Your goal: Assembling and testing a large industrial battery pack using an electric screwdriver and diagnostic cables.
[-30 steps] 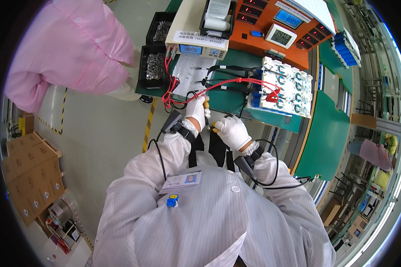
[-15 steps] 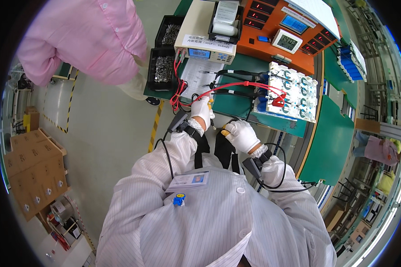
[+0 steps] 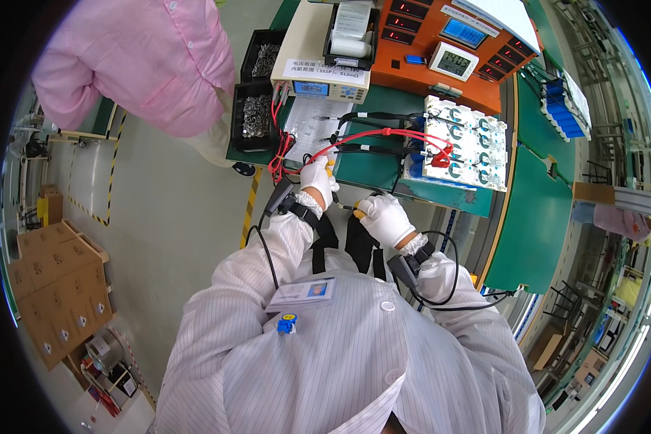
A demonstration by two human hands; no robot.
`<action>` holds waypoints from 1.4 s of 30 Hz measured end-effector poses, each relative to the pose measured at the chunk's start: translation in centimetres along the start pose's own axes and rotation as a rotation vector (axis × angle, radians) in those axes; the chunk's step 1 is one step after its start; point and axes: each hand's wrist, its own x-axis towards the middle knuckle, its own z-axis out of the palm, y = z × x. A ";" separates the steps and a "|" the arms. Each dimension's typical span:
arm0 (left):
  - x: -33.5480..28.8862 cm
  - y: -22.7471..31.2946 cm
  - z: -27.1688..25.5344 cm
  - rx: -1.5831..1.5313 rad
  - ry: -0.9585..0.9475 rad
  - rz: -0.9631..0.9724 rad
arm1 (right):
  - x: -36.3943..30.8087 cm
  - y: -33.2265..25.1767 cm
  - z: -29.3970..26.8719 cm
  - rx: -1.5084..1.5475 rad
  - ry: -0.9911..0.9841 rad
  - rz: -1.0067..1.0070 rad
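My left hand (image 3: 317,181), in a white glove with yellow fingertips, is closed at the near edge of the green bench (image 3: 362,171), beside a red cable (image 3: 372,133). What its fingers hold is too small to make out. My right hand (image 3: 385,219), gloved alike, is closed a little nearer and to the right. A small dark thin piece shows at its fingertips, between the hands; its kind cannot be told. A black lead hangs by that hand. On the bench, a white-topped battery pack (image 3: 466,148) with blue cells has a red clip (image 3: 441,157) and black leads on it.
Behind stand a beige bench meter (image 3: 318,54), an orange instrument box (image 3: 405,72) and a digital clock (image 3: 453,61). Black bins (image 3: 255,116) of small metal parts sit at the bench's left end. A person in pink (image 3: 145,65) stands at left, near stacked cartons (image 3: 61,282).
The view has shifted slightly, so the bench appears a little further left and higher. Both hands stay closed and near each other; the thin dark piece between them shows more plainly.
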 end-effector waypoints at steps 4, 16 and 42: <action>0.2 0.1 0.3 0.007 0.029 -0.002 | -0.1 -0.1 0.2 -0.008 0.002 0.023; 1.0 0.6 0.4 0.001 0.053 -0.046 | 0.1 -0.2 0.3 -0.023 0.059 0.030; -2.6 0.5 -3.2 0.422 -0.546 -0.018 | 1.8 0.7 0.0 0.028 0.198 0.149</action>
